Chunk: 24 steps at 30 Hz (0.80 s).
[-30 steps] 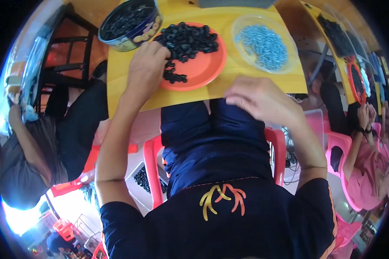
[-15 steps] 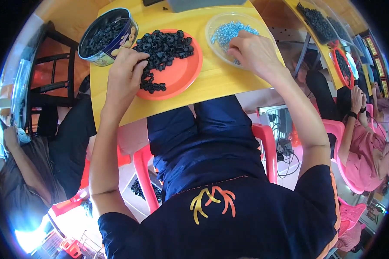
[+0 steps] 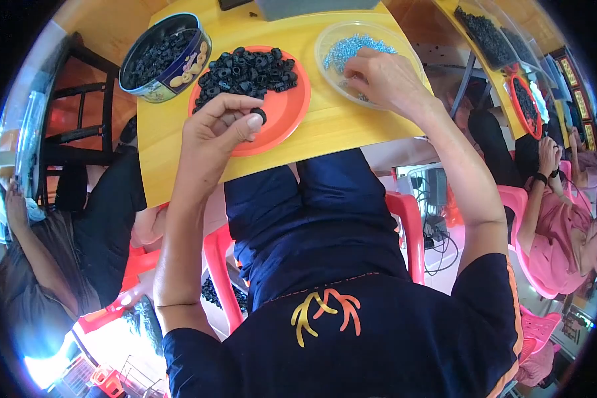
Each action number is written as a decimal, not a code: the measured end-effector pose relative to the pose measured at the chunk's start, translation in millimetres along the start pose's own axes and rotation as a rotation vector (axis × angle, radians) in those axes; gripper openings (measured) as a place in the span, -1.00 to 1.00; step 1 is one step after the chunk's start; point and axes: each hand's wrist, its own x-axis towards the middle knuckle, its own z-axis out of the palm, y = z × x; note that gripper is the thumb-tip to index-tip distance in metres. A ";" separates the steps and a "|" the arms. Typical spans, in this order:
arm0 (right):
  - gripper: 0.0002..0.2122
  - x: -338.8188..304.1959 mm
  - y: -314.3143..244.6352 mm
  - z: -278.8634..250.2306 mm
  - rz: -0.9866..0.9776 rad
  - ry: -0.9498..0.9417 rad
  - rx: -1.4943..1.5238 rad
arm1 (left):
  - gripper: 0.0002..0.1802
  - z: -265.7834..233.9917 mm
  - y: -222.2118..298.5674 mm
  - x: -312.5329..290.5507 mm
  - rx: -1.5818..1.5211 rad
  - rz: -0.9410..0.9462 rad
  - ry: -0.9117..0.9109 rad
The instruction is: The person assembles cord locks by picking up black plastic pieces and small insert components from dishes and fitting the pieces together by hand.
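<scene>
My left hand (image 3: pixel 213 131) pinches a small round black plastic part (image 3: pixel 259 116) between thumb and forefinger, above the near side of an orange plate (image 3: pixel 286 114). A heap of similar black ring-like parts (image 3: pixel 245 71) covers the far and left side of that plate. My right hand (image 3: pixel 386 78) reaches over a clear round tub (image 3: pixel 326 71), its fingers closed down among small shiny blue pieces (image 3: pixel 357 50). Its fingertips are partly hidden, so what they hold cannot be made out.
A dark blue round tin (image 3: pixel 194 71) of black parts stands left of the plate on the yellow table (image 3: pixel 325 126). A grey bin (image 3: pixel 312 6) sits at the far edge. People sit on both sides; at right another table carries a red basket (image 3: pixel 525 106) of black parts.
My left hand has moved right and nearer from the heap, now with one black part in its pinch. My right hand has shifted only slightly over the tub.
</scene>
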 end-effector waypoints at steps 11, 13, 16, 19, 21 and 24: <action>-0.85 -4.7 11.0 -18.4 0.421 -0.039 0.875 | -0.75 27.0 -7.1 -1.6 -0.448 -0.054 -0.074; -0.84 -5.5 11.4 -19.9 0.424 -0.036 0.890 | -0.75 31.9 -7.7 0.1 -0.459 -0.058 -0.088; -0.82 -3.4 8.6 -16.6 0.458 0.047 0.897 | -0.75 35.4 -10.2 1.4 -0.472 -0.072 -0.096; -0.80 -1.1 11.7 -10.8 0.321 0.105 0.748 | -0.74 36.6 -13.0 1.0 -0.473 -0.075 -0.084; -0.80 -0.6 8.9 -14.5 0.356 0.063 0.818 | -0.74 36.4 -13.2 0.5 -0.470 -0.068 -0.073; -0.80 -3.1 3.5 -16.7 0.367 0.013 0.937 | -0.74 37.3 -12.8 0.8 -0.480 -0.070 -0.068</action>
